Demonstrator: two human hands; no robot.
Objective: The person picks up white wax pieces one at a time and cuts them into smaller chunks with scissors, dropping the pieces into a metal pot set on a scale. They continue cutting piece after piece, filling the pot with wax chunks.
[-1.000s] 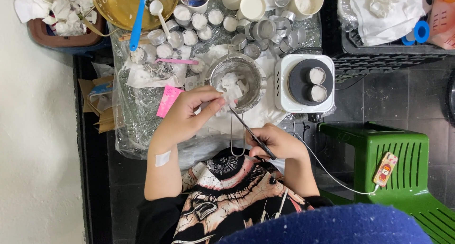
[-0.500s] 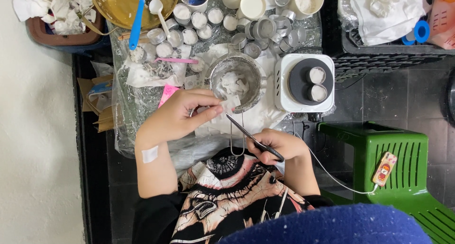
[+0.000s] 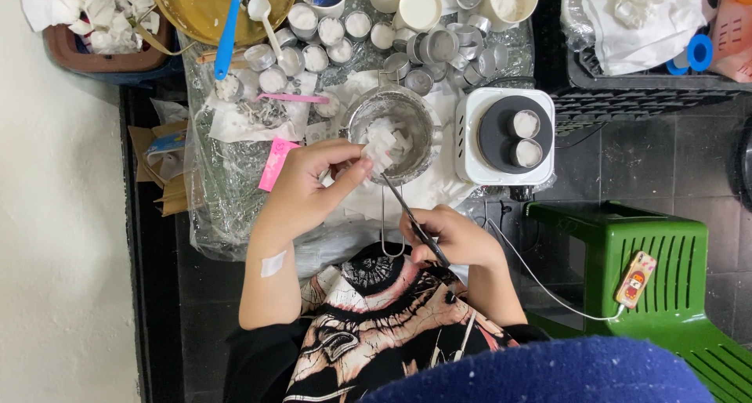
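Over the small metal pot (image 3: pixel 389 129) on the worktop (image 3: pixel 235 176), the left hand (image 3: pixel 309 187) pinches a white wax chunk (image 3: pixel 379 148), while the right hand (image 3: pixel 450 237) is closed around a thin dark blade (image 3: pixel 403 207) pointing at it. Several white pieces already lie in the pot; many small tin cups (image 3: pixel 442 50) behind it look empty, others filled.

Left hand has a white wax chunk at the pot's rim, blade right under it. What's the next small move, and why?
Probably press the knife in the right hand up into the wax chunk: the left hand pinches it over the metal pot, where cut pieces already lie.
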